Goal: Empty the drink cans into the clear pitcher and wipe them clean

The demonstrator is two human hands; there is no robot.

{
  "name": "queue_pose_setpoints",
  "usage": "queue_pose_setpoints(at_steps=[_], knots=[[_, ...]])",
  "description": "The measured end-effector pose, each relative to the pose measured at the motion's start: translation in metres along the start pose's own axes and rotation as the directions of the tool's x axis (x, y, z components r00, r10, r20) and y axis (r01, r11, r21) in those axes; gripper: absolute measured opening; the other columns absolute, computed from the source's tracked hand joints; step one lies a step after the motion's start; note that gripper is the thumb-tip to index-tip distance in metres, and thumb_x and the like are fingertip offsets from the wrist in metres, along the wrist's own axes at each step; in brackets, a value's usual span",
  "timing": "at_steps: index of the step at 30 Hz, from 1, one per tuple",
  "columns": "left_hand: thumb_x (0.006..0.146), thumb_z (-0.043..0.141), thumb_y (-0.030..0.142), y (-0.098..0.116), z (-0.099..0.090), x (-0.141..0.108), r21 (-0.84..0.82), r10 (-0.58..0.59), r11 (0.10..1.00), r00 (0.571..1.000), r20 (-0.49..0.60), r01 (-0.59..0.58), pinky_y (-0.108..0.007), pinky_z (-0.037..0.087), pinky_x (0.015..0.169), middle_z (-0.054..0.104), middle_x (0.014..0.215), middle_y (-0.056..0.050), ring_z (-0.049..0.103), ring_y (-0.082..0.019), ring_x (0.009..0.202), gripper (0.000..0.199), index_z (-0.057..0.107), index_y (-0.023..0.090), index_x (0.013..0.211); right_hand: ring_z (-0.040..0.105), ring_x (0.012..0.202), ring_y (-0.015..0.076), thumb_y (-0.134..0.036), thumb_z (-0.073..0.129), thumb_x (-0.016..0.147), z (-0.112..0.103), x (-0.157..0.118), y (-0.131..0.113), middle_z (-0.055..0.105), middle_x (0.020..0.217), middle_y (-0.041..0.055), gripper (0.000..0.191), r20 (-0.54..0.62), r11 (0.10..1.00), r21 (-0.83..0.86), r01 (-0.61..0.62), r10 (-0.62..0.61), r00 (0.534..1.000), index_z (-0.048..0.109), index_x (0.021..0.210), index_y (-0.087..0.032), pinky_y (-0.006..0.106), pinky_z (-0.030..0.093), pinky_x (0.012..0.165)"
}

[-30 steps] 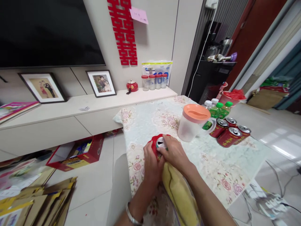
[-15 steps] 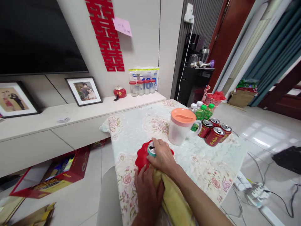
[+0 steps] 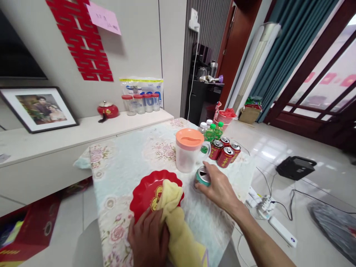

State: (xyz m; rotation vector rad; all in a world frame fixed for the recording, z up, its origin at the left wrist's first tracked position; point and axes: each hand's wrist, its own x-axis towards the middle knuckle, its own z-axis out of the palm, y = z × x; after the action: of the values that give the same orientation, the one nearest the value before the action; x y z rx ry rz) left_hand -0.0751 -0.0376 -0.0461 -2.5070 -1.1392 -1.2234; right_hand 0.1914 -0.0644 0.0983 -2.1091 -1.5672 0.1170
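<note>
My right hand [image 3: 219, 185] is wrapped around a can with a teal rim and an opened silver top [image 3: 204, 175], just in front of the pitcher. Whether the can's base touches the tablecloth, I cannot tell. At the near edge of a red scalloped plate [image 3: 144, 189], my left hand [image 3: 148, 237] is closed on a yellow cloth [image 3: 178, 222]. One end of this cloth lies bunched on the plate, over its gold pattern. Behind the can stands a clear pitcher [image 3: 185, 159] with an orange lid.
Several red cans [image 3: 226, 157] and green-capped bottles [image 3: 210, 133] stand at the table's back right. The flowered tablecloth [image 3: 119, 178] covers the table. Lidded jars [image 3: 139, 104] line the white cabinet behind. Cables and a power strip [image 3: 282, 231] lie on the floor at right.
My right hand has carried the can from over the red plate to the right, near the pitcher. The cloth's end now shows on the plate. The view has turned right.
</note>
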Motion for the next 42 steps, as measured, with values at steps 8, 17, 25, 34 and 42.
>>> queue_pose_setpoints(at_steps=[8,17,25,34,42], knots=[[0.088,0.059,0.021,-0.010,0.003,-0.003,0.017,0.131,0.991,0.991,-0.032,-0.130,-0.050,0.029,0.112,0.078,0.103,-0.008,0.064,-0.029,0.102,0.033,0.064,0.023,0.121,0.070,0.100,0.0293,-0.035,0.066,0.081,-0.019,-0.003,0.115,0.069,0.118,0.0180,0.068,-0.105,0.935,-0.172,-0.311,0.296,0.949,0.051,0.141,-0.007,0.037,0.050,0.083],[0.088,0.056,0.014,-0.016,0.001,-0.006,-0.019,0.229,0.973,0.972,-0.050,-0.231,-0.045,0.035,0.109,0.078,0.096,-0.003,0.066,-0.024,0.091,0.036,0.066,0.028,0.119,0.066,0.109,0.0253,-0.042,0.067,0.095,-0.021,0.023,0.174,0.066,0.127,0.0122,0.049,-0.220,0.860,-0.224,-0.459,0.414,0.883,0.057,0.135,-0.016,0.046,0.054,0.093],[0.094,0.052,0.009,0.007,-0.007,0.001,-0.126,0.160,0.976,0.976,-0.147,-0.179,-0.037,0.049,0.098,0.069,0.096,-0.003,0.066,-0.019,0.093,0.030,0.068,0.027,0.112,0.064,0.114,0.0338,-0.049,0.065,0.086,-0.009,0.027,0.190,0.066,0.125,0.0231,0.078,-0.261,0.890,-0.187,-0.417,0.364,0.894,0.045,0.147,-0.004,0.045,0.052,0.092],[0.106,0.039,0.012,0.047,-0.040,0.011,-0.290,0.212,0.928,0.972,-0.105,-0.234,-0.034,0.051,0.107,0.066,0.102,-0.007,0.061,-0.019,0.114,0.029,0.068,0.014,0.108,0.053,0.122,0.0530,-0.069,0.050,0.078,-0.012,-0.011,0.174,0.058,0.131,0.0368,0.099,-0.409,0.927,-0.003,-0.375,0.341,0.847,0.044,0.144,0.005,0.068,0.044,0.095],[0.101,0.048,0.009,0.055,-0.046,0.019,-0.439,0.474,0.796,0.880,0.024,-0.417,-0.037,0.051,0.112,0.072,0.089,-0.001,0.069,-0.014,0.098,0.019,0.065,0.018,0.102,0.068,0.118,0.0272,-0.058,0.046,0.096,0.046,-0.071,0.048,0.071,0.130,0.0123,0.049,-0.067,0.946,0.313,-0.084,0.110,0.992,0.069,0.121,-0.022,0.040,0.056,0.098]])
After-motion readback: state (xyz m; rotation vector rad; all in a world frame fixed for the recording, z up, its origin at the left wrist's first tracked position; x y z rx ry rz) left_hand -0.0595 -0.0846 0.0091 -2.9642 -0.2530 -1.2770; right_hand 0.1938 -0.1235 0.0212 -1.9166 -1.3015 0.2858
